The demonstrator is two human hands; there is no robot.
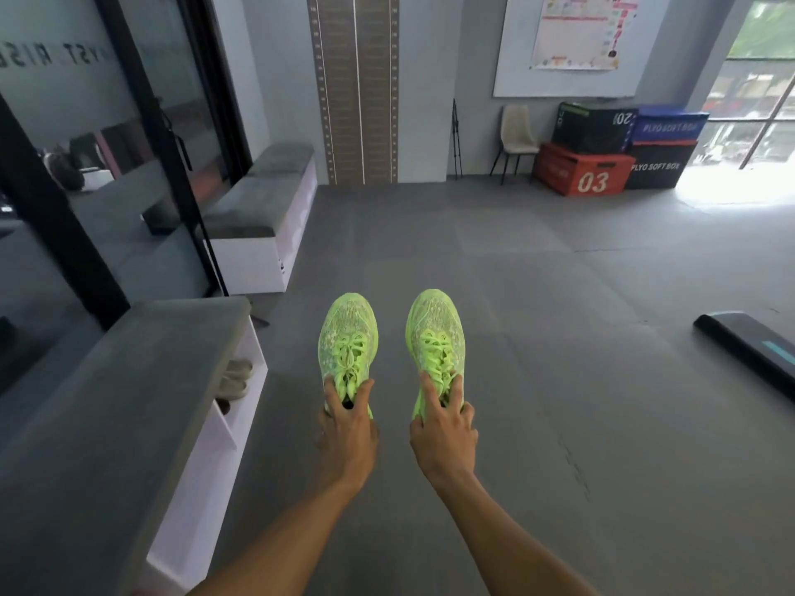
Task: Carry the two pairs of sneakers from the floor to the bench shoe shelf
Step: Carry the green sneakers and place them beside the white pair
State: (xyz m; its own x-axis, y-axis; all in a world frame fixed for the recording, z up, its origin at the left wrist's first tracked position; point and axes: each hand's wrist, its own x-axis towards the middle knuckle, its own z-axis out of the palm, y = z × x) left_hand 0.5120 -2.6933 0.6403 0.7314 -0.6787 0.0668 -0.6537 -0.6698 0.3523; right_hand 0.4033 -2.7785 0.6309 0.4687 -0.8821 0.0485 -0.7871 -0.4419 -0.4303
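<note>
I hold a pair of neon green sneakers out in front of me, toes pointing away. My left hand [346, 428] grips the left sneaker [347, 337] at its collar, fingers hooked inside. My right hand [443, 428] grips the right sneaker [435, 329] the same way. Both shoes hang above the grey floor. To my left stands the bench shoe shelf [129, 402], grey cushion on top, white compartments below. A pair of beige sneakers [235, 378] sits in one compartment, partly hidden by the bench top.
A second bench [262, 208] stands farther along the left glass wall. Stacked plyo boxes [602, 152] and a chair [516, 135] are against the far wall. A dark low platform [748, 350] lies at the right edge. Grey mat flooring [559, 294] spreads between them.
</note>
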